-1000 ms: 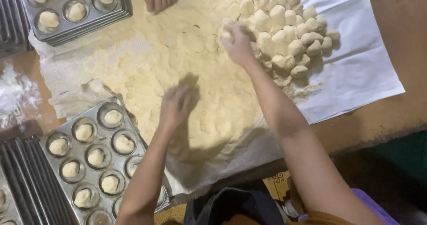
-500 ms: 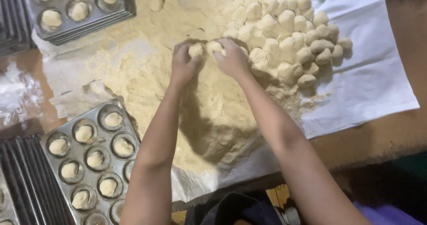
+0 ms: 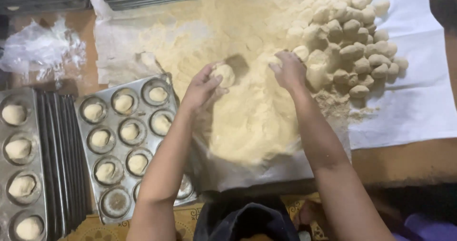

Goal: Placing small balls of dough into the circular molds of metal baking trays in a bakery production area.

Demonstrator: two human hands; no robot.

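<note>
While the right hand [image 3: 288, 69] stays at the pile, left fingers [image 3: 209, 81] now cup one dough ball [image 3: 223, 74].

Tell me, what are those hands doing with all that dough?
A person's left hand holds a dough ball above a spread of yellowish flour. The right hand rests at the edge of a pile of dough balls. A metal muffin tray beside the left arm has most cups filled.
</note>
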